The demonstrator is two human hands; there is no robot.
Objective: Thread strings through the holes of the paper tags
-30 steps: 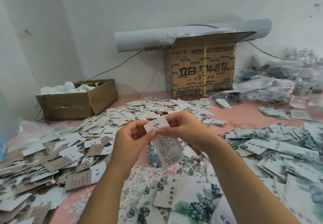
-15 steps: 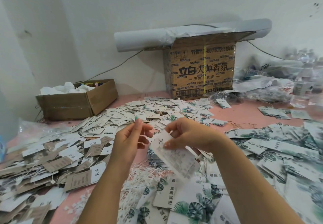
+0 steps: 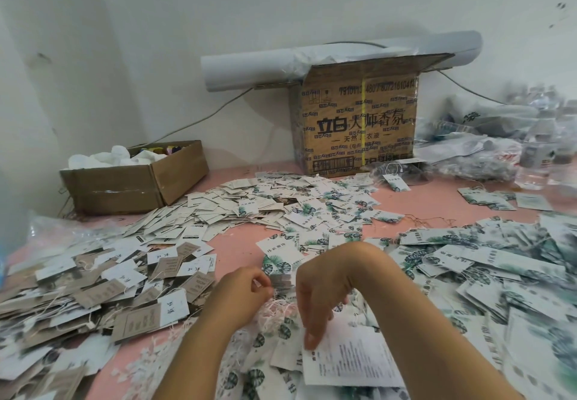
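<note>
My right hand (image 3: pixel 318 303) hangs fingers-down and grips the top left corner of a white printed paper tag (image 3: pixel 352 362), which lies low over the leaf-print tags in front of me. To its left, my left hand (image 3: pixel 243 293) has its fingers curled and pinches a thin white string at the edge of a loose bundle of white strings (image 3: pixel 278 309) on the pink table (image 3: pixel 243 243). The two hands are a short gap apart. The right thumb is hidden.
Heaps of tags cover the table: brown and white ones (image 3: pixel 93 290) at left, leaf-print ones (image 3: pixel 484 268) at right, more at the back (image 3: pixel 281 206). Behind stand a low open carton (image 3: pixel 131 184), a tall printed carton (image 3: pixel 359 125) under a paper roll (image 3: pixel 249 72), and plastic bottles (image 3: pixel 534 162).
Both hands dropped from chest height toward the table. The right hand carried the printed tag down and to the right; the left hand went down to the string bundle.
</note>
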